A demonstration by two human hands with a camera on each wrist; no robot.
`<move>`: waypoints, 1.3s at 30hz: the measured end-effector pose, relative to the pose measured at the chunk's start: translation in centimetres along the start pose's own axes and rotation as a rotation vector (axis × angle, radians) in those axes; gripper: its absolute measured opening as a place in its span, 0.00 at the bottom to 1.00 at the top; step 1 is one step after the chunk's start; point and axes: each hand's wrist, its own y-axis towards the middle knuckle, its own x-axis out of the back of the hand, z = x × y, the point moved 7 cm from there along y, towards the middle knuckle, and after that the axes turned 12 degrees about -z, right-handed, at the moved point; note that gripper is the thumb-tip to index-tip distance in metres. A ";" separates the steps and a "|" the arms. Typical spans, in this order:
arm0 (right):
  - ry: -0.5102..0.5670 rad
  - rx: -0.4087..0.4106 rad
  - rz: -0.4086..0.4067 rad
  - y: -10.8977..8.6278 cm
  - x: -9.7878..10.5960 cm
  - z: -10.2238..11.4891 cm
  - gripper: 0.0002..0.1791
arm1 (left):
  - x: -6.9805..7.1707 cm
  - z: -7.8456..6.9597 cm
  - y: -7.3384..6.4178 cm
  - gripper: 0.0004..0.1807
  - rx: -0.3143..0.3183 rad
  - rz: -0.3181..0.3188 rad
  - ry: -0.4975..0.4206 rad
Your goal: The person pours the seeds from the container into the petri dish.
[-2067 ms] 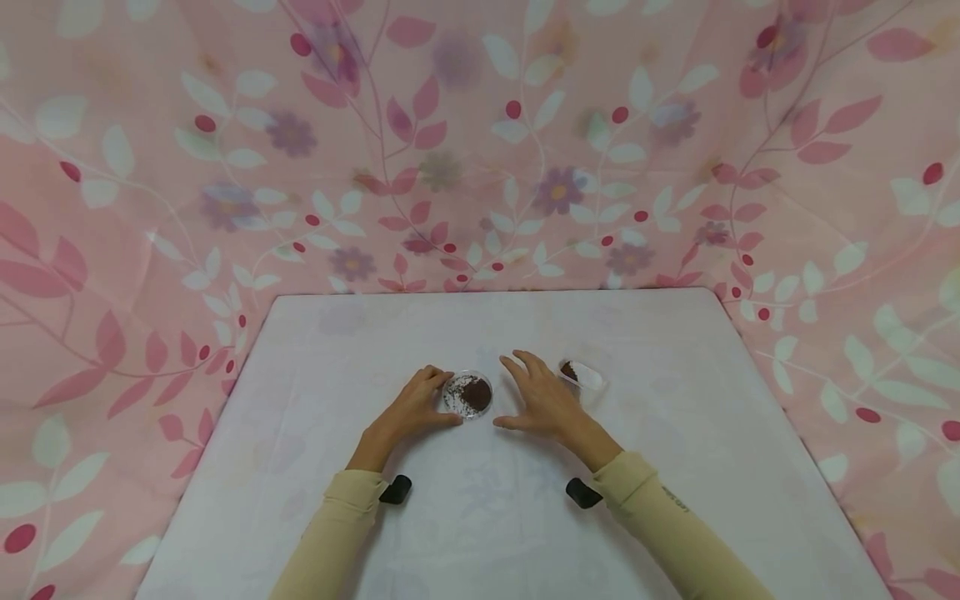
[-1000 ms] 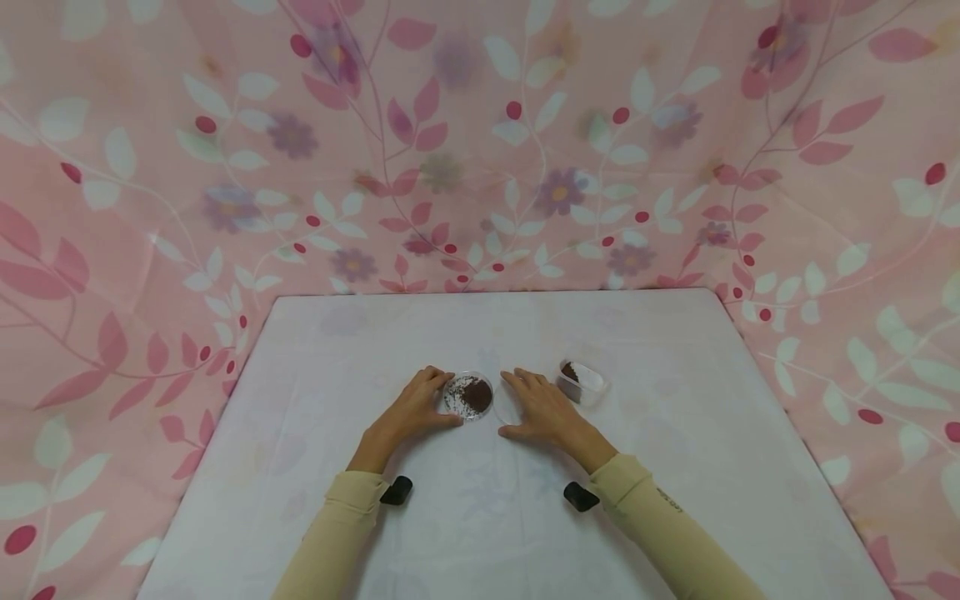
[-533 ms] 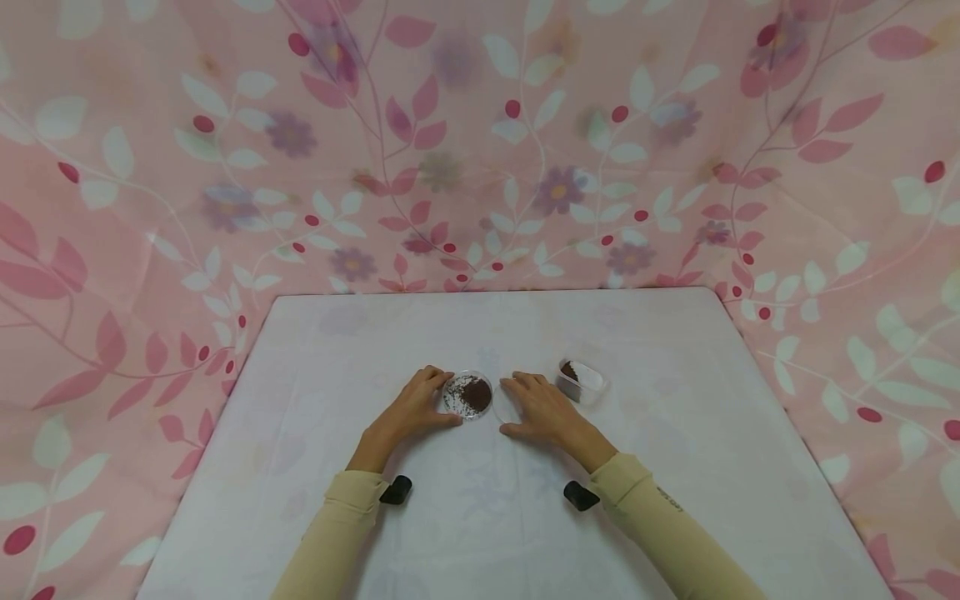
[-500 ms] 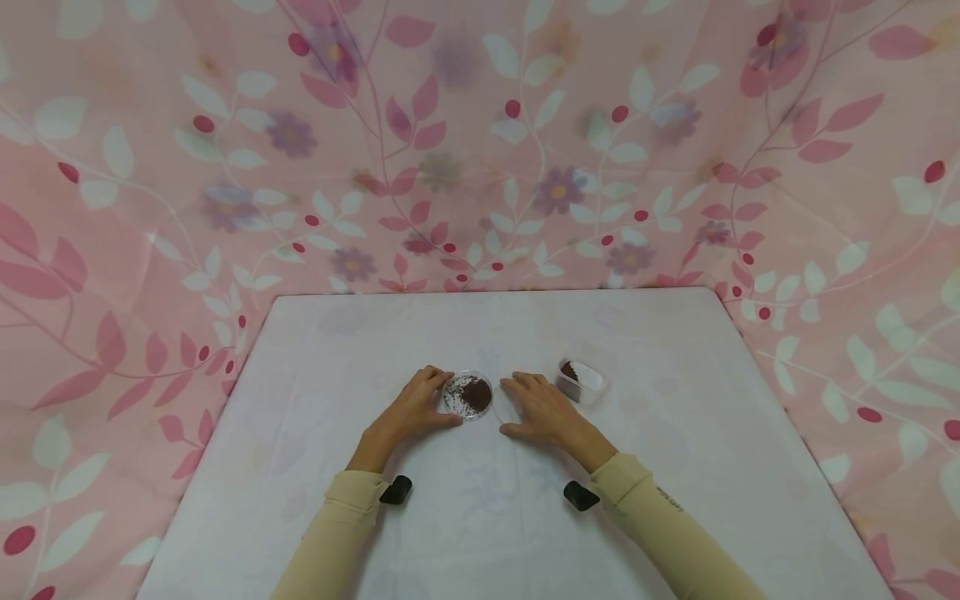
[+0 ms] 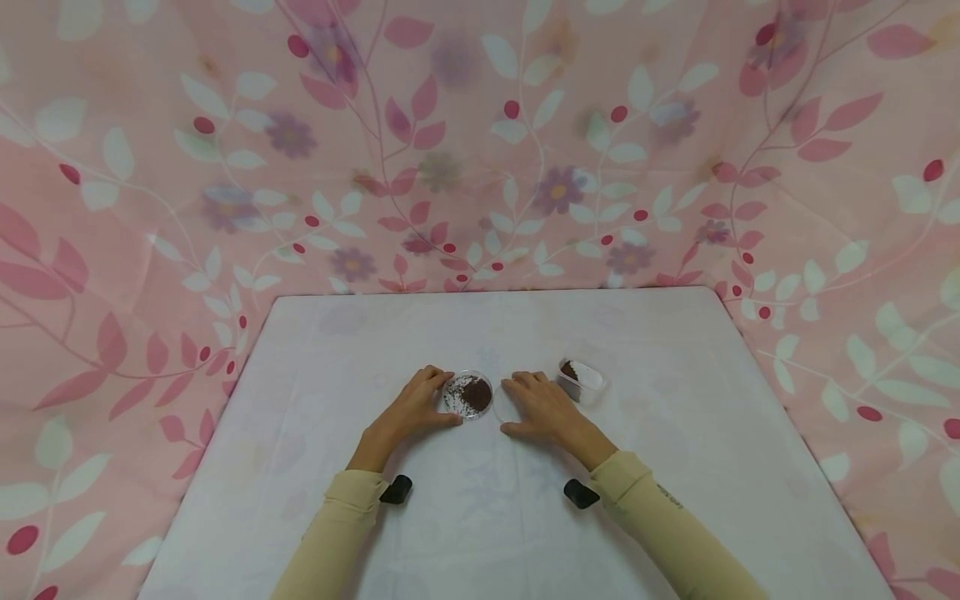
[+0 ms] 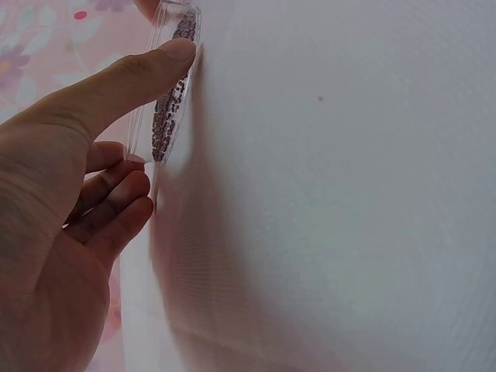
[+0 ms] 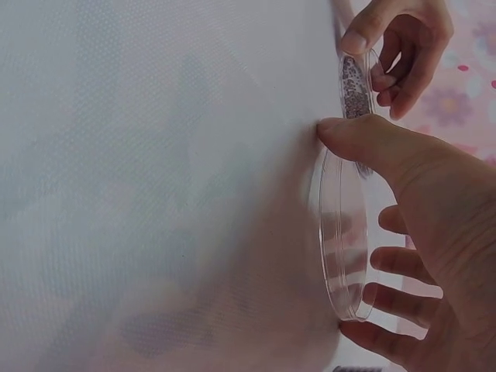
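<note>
In the head view, a round clear petri dish [image 5: 468, 395] with dark brown granules lies on the white table. My left hand [image 5: 408, 408] holds its left side, the thumb at the near rim and the fingers at the far rim. Just to its right is a clear petri dish lid [image 5: 506, 406], partly hidden by my right hand [image 5: 543, 408]. Seen from the right wrist, the lid [image 7: 342, 225] lies flat with thumb and fingers spread around its rim, gripping it. The left wrist view has the left thumb on the side of the granule dish [image 6: 172, 101].
A small clear plastic tub [image 5: 590, 383] with brown granules at one end stands right of the right hand. The white table [image 5: 480, 533] has a far edge against a pink floral cloth [image 5: 465, 150]. Black wrist cameras [image 5: 581, 494] sit under both forearms.
Since the earliest frame my right hand has come down and slightly nearer, and the clear lid shows beside the dish. Over the last second almost nothing moves; the left hand keeps its place.
</note>
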 end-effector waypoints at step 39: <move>-0.047 0.003 -0.040 1.2 1.6 0.4 0.45 | -0.1 0.0 0.0 0.45 0.005 0.006 0.002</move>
